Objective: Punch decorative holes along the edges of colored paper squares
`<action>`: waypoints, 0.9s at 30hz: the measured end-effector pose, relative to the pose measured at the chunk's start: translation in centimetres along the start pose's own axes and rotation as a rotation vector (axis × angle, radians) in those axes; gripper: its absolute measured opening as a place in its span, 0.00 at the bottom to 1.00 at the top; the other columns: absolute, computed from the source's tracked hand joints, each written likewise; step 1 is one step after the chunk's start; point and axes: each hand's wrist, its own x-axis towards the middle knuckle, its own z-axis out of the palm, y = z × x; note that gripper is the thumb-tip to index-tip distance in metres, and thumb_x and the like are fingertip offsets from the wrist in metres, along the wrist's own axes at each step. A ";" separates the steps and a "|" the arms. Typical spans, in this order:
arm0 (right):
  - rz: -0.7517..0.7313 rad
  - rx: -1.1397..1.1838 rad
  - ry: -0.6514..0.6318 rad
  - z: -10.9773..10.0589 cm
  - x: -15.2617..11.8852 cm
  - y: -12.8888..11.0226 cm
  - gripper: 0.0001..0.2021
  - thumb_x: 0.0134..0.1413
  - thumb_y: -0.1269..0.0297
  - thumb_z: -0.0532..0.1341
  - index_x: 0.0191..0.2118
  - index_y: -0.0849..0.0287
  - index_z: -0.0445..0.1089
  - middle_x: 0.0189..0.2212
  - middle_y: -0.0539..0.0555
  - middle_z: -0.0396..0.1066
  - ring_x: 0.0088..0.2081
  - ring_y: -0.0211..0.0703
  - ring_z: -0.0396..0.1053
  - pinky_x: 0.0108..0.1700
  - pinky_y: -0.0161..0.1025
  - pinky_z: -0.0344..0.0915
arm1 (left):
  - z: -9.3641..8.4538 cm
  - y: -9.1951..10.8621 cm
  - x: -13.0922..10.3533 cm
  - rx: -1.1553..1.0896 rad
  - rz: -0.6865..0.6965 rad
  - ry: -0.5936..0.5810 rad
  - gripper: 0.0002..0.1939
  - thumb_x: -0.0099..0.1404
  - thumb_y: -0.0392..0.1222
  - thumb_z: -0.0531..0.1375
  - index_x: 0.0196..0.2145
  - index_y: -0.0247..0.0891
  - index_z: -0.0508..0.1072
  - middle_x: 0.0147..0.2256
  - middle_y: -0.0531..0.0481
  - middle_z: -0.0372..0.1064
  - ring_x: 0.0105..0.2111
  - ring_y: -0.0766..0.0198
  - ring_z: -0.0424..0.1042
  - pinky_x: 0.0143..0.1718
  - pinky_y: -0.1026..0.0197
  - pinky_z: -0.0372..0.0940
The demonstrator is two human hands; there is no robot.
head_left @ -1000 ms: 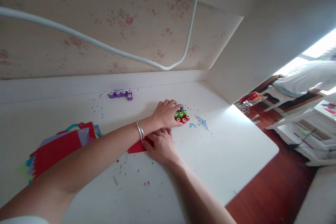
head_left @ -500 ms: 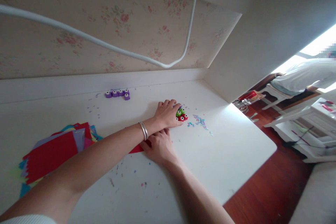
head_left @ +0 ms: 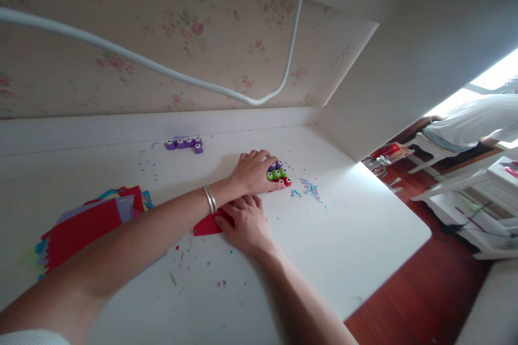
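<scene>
My left hand (head_left: 254,172), a silver bangle on its wrist, curls around the left side of a cluster of small paper punches (head_left: 277,174). Purple, green and red ones stand together there, each with a white and dark top; my thumb rests along the near side and my fingers along the far side. Just below, my right hand (head_left: 247,225) lies flat with its fingers extended over a piece of red paper (head_left: 205,225), partly covered by that hand and my left forearm. Near the wall, several purple punches (head_left: 181,143) form an L-shaped row.
A stack of coloured paper sheets (head_left: 87,226) lies at the left, partly behind my left forearm. Tiny paper cutouts (head_left: 311,188) are scattered on the white table (head_left: 348,248). A white tube (head_left: 170,71) hangs above. Another person (head_left: 465,118) is at the far right.
My left hand has shifted slightly left, uncovering more of the purple and green punches. More red paper shows beside my right hand, which stays nearly in place. The view has moved a little.
</scene>
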 end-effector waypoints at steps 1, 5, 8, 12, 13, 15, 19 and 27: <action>-0.007 0.003 0.003 0.0 0.0 0.0 0.13 0.58 0.56 0.61 0.49 0.47 0.74 0.51 0.50 0.73 0.54 0.50 0.62 0.59 0.49 0.49 | -0.5 -1.0 -0.2 0.000 0.003 0.034 0.30 0.60 0.63 0.57 0.54 0.42 0.68 0.53 0.46 0.66 0.51 0.50 0.64 0.52 0.47 0.58; -0.016 0.006 0.002 -0.1 -0.1 0.0 0.15 0.60 0.55 0.60 0.52 0.46 0.72 0.56 0.49 0.68 0.57 0.51 0.60 0.62 0.51 0.48 | -2.8 -7.0 -1.2 0.070 -0.077 0.110 0.14 0.67 0.42 0.54 0.45 0.36 0.74 0.45 0.45 0.70 0.47 0.55 0.66 0.55 0.53 0.58; 0.040 0.051 0.030 0.0 -0.1 0.1 0.20 0.60 0.52 0.58 0.56 0.48 0.68 0.60 0.52 0.63 0.59 0.51 0.59 0.62 0.53 0.52 | -4.5 -12.1 -2.6 0.220 -0.176 0.101 0.16 0.62 0.31 0.53 0.45 0.34 0.75 0.46 0.42 0.69 0.47 0.53 0.66 0.53 0.51 0.59; 0.204 0.070 0.097 0.8 0.0 0.4 0.33 0.58 0.47 0.57 0.63 0.60 0.59 0.65 0.63 0.53 0.64 0.58 0.51 0.62 0.55 0.56 | -5.7 -16.5 -4.7 0.307 -0.181 -0.021 0.24 0.57 0.26 0.54 0.50 0.36 0.73 0.51 0.40 0.66 0.50 0.48 0.63 0.50 0.48 0.60; 0.231 0.056 0.099 1.0 0.1 0.5 0.35 0.57 0.47 0.58 0.64 0.64 0.56 0.66 0.65 0.50 0.65 0.60 0.48 0.62 0.56 0.55 | -5.7 -17.0 -5.2 0.303 -0.171 -0.049 0.23 0.57 0.25 0.54 0.49 0.36 0.74 0.50 0.40 0.67 0.49 0.48 0.63 0.49 0.48 0.60; 0.262 0.020 0.088 1.5 0.1 0.7 0.38 0.57 0.48 0.58 0.65 0.70 0.54 0.67 0.69 0.47 0.67 0.62 0.44 0.64 0.57 0.53 | -5.7 -17.6 -5.7 0.286 -0.153 -0.094 0.21 0.58 0.25 0.53 0.46 0.36 0.76 0.47 0.40 0.69 0.48 0.49 0.65 0.49 0.48 0.60; 0.242 -0.015 0.055 1.6 0.0 1.1 0.35 0.57 0.51 0.58 0.63 0.71 0.58 0.65 0.69 0.51 0.67 0.63 0.45 0.65 0.56 0.51 | -5.7 -17.6 -6.3 0.251 -0.144 -0.155 0.18 0.62 0.29 0.52 0.46 0.36 0.75 0.44 0.41 0.69 0.44 0.53 0.68 0.48 0.54 0.61; 0.183 0.105 0.060 1.2 -0.3 1.7 0.31 0.53 0.59 0.61 0.63 0.53 0.59 0.65 0.60 0.52 0.64 0.59 0.52 0.62 0.57 0.57 | -8.0 -14.0 -11.6 0.182 -0.175 -0.246 0.14 0.65 0.49 0.57 0.41 0.39 0.77 0.40 0.46 0.71 0.42 0.56 0.71 0.47 0.58 0.63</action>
